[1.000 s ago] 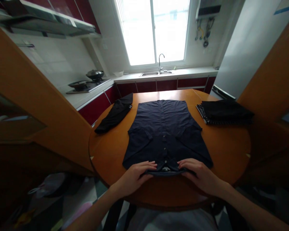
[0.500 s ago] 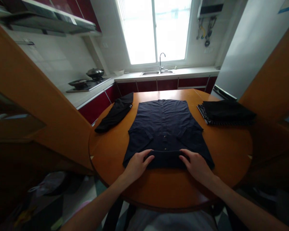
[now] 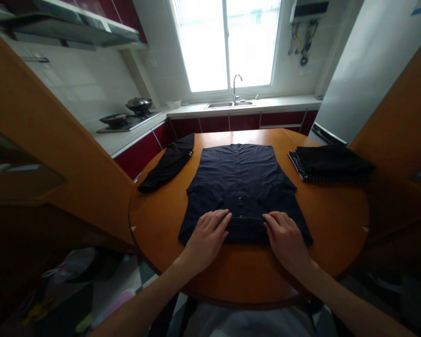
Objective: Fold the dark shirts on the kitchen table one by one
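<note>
A dark navy button-front shirt [image 3: 236, 168] lies spread on the round wooden table [image 3: 245, 276], with its near edge turned up into a narrow folded band. At the left part of this band my left hand [image 3: 206, 236] is closed on the cloth, fingers close together. My right hand [image 3: 287, 238] grips the right part of the band the same way, its fingertips at the fold's upper edge. Between the hands the folded strip lies flat, and two small buttons show just above it. The undersides of both hands are hidden.
A folded black garment [image 3: 168, 164] lies on the table's left side. At the right is a stack of folded dark clothes [image 3: 333, 164]. Beyond the table are a counter with a sink [image 3: 228, 105], a stove with pans [image 3: 138, 105], and a fridge [image 3: 358, 70].
Both hands have shifted slightly forward over the folded band, and their fingers have drawn closer together from a wider thumb-and-finger hold. The shirt lies almost the same.
</note>
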A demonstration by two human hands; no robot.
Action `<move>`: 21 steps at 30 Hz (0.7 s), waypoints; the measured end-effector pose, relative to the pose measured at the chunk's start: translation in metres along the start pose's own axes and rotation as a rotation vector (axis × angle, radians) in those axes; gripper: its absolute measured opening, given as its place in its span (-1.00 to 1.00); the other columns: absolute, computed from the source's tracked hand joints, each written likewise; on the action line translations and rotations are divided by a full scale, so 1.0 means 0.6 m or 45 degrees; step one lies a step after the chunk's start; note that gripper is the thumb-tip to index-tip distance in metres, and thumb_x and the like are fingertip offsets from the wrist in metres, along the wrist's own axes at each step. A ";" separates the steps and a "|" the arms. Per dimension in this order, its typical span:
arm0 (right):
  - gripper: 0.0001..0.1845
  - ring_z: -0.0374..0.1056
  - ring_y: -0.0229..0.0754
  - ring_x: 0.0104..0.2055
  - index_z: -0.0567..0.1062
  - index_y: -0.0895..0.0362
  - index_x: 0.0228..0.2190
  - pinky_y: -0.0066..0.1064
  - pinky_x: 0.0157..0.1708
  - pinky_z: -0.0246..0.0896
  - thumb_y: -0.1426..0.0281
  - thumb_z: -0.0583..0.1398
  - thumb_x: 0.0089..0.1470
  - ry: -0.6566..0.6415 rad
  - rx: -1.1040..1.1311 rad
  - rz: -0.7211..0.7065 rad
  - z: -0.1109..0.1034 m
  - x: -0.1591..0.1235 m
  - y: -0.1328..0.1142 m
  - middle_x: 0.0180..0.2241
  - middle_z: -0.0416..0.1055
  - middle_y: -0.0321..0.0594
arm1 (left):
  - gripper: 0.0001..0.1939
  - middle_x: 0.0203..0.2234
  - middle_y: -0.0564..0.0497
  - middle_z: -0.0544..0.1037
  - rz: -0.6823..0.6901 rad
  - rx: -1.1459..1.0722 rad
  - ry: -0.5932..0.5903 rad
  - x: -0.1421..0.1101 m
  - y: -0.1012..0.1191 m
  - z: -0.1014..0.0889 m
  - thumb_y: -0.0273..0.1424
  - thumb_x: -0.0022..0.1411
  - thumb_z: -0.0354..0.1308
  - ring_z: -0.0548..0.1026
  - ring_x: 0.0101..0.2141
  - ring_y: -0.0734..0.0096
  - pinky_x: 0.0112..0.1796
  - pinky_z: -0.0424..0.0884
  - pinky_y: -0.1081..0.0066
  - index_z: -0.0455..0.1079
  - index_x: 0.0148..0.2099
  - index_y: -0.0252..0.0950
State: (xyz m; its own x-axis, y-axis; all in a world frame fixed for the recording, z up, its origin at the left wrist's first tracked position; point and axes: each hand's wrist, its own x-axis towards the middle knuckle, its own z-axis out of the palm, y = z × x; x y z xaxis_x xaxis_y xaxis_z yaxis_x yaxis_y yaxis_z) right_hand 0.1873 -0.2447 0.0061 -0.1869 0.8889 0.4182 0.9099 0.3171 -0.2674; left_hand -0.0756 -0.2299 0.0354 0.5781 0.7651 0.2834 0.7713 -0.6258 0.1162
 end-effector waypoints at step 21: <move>-0.27 -0.16 -0.01 0.43 0.02 0.19 0.37 -0.01 0.37 -0.15 0.35 0.08 0.26 -0.250 0.047 -0.428 0.010 -0.053 -0.037 0.41 -0.10 -0.08 | -0.36 0.39 -0.07 0.05 0.230 -0.010 -0.157 -0.023 0.033 0.034 -0.27 0.48 -0.07 -0.06 0.38 0.26 0.33 -0.02 0.08 -0.19 0.48 -0.23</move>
State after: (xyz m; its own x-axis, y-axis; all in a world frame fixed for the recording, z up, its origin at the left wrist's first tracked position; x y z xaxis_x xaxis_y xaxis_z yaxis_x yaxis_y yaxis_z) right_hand 0.1707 -0.2780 -0.0064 -0.5431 0.7784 0.3148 0.7725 0.6101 -0.1759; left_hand -0.0629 -0.2498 0.0143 0.7351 0.6531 0.1818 0.6506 -0.7550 0.0819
